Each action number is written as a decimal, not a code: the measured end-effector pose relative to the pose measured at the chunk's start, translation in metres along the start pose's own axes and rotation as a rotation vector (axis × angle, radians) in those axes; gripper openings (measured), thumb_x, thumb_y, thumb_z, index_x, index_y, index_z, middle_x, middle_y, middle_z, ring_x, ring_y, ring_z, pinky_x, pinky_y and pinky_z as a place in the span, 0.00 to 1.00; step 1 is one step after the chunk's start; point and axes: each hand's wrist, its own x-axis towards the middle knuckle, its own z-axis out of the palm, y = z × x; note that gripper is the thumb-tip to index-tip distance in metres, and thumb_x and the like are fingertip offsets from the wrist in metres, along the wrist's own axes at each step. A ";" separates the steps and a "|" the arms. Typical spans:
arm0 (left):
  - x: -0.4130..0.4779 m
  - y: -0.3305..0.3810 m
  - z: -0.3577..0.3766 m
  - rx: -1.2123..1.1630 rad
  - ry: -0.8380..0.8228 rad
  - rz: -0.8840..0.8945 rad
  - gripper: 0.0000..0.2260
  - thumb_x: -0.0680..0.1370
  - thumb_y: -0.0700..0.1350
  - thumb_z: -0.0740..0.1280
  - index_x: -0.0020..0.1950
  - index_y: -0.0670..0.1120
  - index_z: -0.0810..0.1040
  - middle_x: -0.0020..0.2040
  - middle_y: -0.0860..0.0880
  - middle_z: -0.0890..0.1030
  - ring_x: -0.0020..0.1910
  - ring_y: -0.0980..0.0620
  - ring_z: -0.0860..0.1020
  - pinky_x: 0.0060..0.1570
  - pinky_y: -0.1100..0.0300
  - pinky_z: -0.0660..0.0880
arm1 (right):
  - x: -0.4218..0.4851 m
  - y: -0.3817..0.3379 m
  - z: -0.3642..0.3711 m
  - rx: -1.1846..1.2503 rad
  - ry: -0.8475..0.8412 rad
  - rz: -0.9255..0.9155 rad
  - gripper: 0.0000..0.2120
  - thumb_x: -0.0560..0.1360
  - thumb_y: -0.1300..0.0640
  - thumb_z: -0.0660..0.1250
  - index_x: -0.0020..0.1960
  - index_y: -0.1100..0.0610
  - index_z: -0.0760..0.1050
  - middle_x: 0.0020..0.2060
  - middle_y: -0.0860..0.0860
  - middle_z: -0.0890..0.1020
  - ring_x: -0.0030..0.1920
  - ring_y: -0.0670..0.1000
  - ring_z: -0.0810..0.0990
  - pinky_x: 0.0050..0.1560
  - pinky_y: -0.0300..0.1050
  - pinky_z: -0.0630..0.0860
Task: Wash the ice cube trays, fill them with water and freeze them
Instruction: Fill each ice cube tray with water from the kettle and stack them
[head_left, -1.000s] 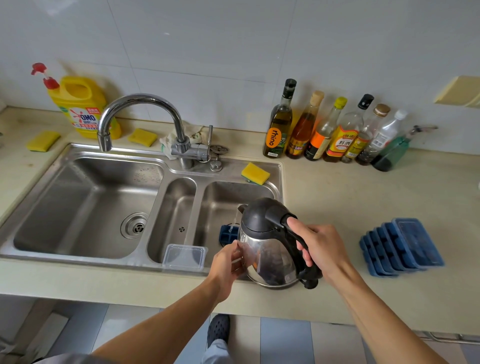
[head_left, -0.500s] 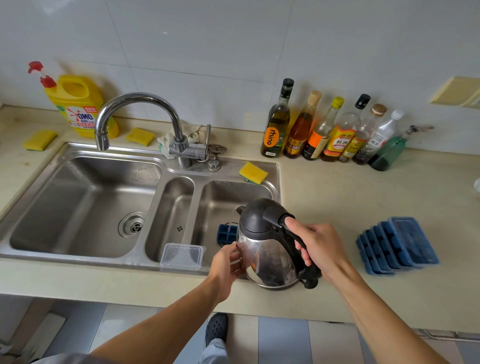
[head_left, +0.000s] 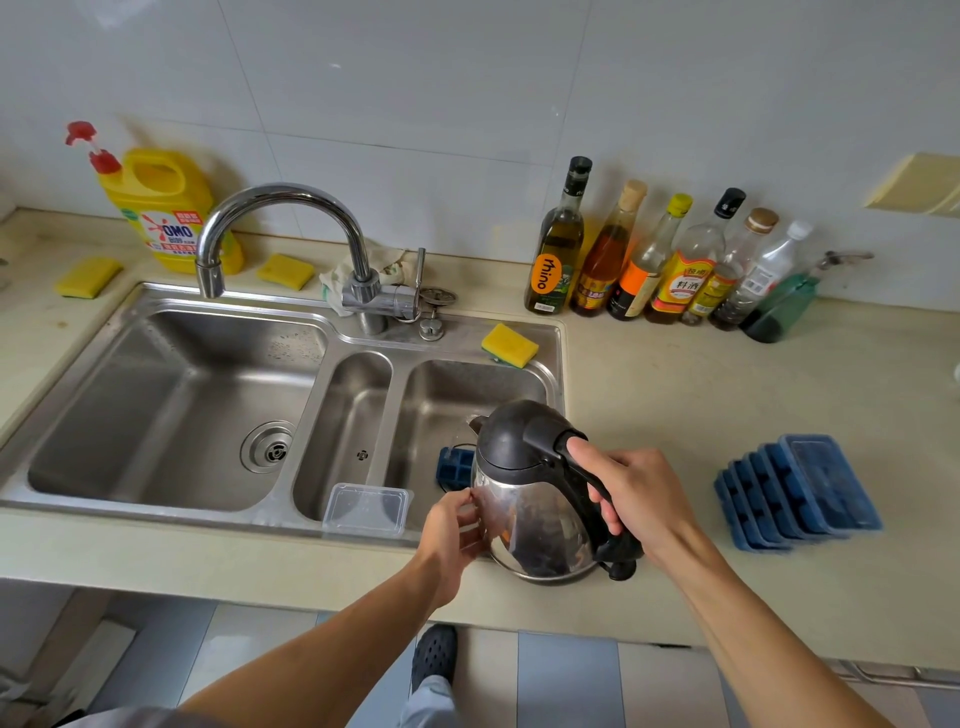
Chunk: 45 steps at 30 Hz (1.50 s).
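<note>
Over the right basin of the sink (head_left: 363, 338) I've got the steel kettle (head_left: 535, 509) tipped a bit, my right hand (head_left: 639, 499) wrapped tight around its black handle and my left hand (head_left: 452, 525) with fingers resting on its shiny side. One blue ice cube tray (head_left: 453, 466) sits down in that basin, mostly hidden behind the kettle. Rest of the blue trays (head_left: 797, 491) are stacked on the counter (head_left: 701, 395), well off to the right.

Sponge (head_left: 509, 345) – bottles (head_left: 660, 260) – detergent (head_left: 163, 208)
</note>
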 end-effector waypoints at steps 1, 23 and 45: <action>0.000 0.000 0.000 0.002 0.001 0.001 0.15 0.84 0.50 0.59 0.59 0.42 0.81 0.46 0.43 0.87 0.51 0.43 0.83 0.46 0.53 0.79 | 0.000 0.000 0.000 -0.001 -0.002 -0.001 0.27 0.74 0.41 0.72 0.24 0.56 0.73 0.23 0.53 0.75 0.22 0.51 0.69 0.23 0.39 0.67; -0.002 -0.009 0.024 0.074 -0.017 -0.015 0.16 0.81 0.50 0.61 0.56 0.41 0.82 0.46 0.42 0.87 0.47 0.44 0.84 0.44 0.53 0.78 | -0.015 0.004 -0.028 0.003 0.030 -0.014 0.29 0.74 0.41 0.71 0.29 0.65 0.75 0.25 0.54 0.77 0.23 0.51 0.71 0.24 0.41 0.69; -0.004 -0.012 0.037 0.113 -0.016 -0.013 0.18 0.82 0.51 0.60 0.58 0.40 0.81 0.47 0.41 0.87 0.50 0.42 0.83 0.47 0.52 0.77 | -0.020 0.005 -0.042 0.024 0.049 -0.005 0.29 0.75 0.42 0.72 0.32 0.67 0.75 0.25 0.54 0.77 0.24 0.51 0.71 0.25 0.42 0.68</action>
